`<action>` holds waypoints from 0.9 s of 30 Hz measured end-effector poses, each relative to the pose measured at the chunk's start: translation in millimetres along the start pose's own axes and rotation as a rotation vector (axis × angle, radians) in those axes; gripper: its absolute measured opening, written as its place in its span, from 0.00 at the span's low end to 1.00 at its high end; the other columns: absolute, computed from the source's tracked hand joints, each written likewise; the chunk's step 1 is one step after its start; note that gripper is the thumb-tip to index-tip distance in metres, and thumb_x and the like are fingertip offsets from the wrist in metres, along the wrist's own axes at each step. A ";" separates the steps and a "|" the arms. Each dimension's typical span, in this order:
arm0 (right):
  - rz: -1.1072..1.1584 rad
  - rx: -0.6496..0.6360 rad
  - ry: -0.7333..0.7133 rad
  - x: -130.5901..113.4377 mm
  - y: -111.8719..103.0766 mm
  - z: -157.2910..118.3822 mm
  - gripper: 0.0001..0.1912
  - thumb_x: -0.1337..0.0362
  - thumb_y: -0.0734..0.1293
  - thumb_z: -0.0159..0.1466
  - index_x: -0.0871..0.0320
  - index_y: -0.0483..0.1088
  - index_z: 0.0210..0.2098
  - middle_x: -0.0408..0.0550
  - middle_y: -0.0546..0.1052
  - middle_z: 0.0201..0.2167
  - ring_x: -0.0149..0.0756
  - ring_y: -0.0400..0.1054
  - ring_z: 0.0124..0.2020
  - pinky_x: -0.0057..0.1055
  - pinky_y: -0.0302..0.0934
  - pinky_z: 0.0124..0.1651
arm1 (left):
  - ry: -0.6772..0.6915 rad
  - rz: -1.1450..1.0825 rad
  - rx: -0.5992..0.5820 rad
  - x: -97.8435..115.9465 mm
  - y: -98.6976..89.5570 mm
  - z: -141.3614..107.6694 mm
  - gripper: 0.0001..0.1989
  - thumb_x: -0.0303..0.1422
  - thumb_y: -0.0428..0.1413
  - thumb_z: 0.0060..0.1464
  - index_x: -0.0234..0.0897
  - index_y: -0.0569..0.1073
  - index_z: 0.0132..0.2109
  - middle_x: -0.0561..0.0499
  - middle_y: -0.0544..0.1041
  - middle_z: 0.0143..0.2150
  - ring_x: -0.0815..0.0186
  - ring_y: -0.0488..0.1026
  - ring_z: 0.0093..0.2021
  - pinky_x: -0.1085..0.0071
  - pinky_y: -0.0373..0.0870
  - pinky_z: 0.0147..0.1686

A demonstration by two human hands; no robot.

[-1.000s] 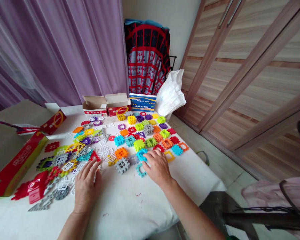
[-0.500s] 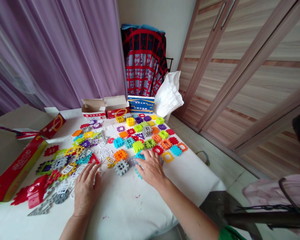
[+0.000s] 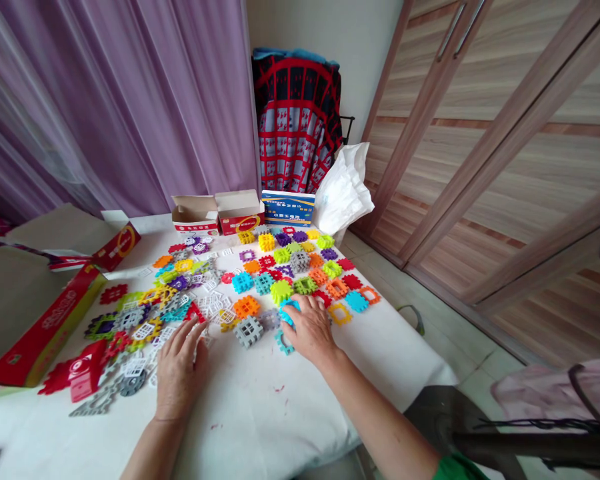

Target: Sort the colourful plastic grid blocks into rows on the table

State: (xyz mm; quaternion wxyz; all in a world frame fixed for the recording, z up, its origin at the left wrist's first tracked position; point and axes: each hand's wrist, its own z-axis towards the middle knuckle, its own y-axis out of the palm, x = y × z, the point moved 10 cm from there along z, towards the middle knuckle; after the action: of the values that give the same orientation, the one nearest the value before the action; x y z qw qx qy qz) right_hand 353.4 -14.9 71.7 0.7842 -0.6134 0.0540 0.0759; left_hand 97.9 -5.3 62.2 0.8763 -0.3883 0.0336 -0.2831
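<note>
My right hand (image 3: 311,331) has its thumb and fingers around a blue toothed building block (image 3: 289,309), part of which the fingers hide. Just below the thumb lies a teal square frame piece (image 3: 284,342). To the left of this hand sit a grey cube block (image 3: 249,332) and an orange block (image 3: 247,307); a lime green block (image 3: 281,292) is right behind it. My left hand (image 3: 181,360) rests at the near edge of the pile with its fingers spread, holding nothing. White window-shaped pieces (image 3: 215,303) and a red piece (image 3: 195,312) lie by its fingertips.
Open cardboard boxes (image 3: 45,327) stand at the left. Two small boxes (image 3: 240,217), a blue box (image 3: 289,209) and a white bag (image 3: 345,190) line the back of the cloth-covered table (image 3: 260,427). A wooden wardrobe (image 3: 480,167) is at the right.
The whole scene shifts slightly to the right as my head turns. My right hand draws back a little from the lime green block, showing more of the teal frame. My left hand stays spread.
</note>
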 end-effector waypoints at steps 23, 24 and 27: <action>-0.125 -0.091 0.251 18.3 5.8 11.4 0.20 0.51 0.64 0.64 0.59 0.69 0.47 0.59 0.78 0.44 0.49 0.68 0.49 0.41 0.52 0.50 | -0.018 0.023 0.000 -5.5 8.4 -3.1 0.16 0.30 0.47 0.61 0.40 0.72 0.52 0.41 0.77 0.53 0.54 0.73 0.54 0.55 0.69 0.53; -0.131 -0.103 0.259 18.9 6.9 12.2 0.19 0.52 0.64 0.64 0.59 0.68 0.47 0.59 0.78 0.43 0.49 0.68 0.49 0.41 0.52 0.50 | -0.021 0.019 0.001 -5.8 8.4 -3.1 0.16 0.30 0.47 0.61 0.40 0.72 0.52 0.41 0.77 0.53 0.54 0.73 0.54 0.55 0.69 0.53; -0.139 -0.111 0.281 18.7 7.9 14.3 0.20 0.53 0.65 0.64 0.60 0.68 0.48 0.60 0.79 0.43 0.49 0.68 0.50 0.41 0.52 0.50 | -0.020 0.012 0.003 -5.3 8.0 -2.6 0.16 0.30 0.46 0.61 0.39 0.73 0.52 0.41 0.77 0.53 0.53 0.73 0.53 0.54 0.69 0.53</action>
State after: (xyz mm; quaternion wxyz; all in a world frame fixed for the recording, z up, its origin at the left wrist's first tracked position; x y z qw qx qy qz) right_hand 370.2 1.8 64.3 0.7370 -0.6628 0.1165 -0.0623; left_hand 96.5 0.0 54.0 0.8788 -0.3897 0.0267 -0.2742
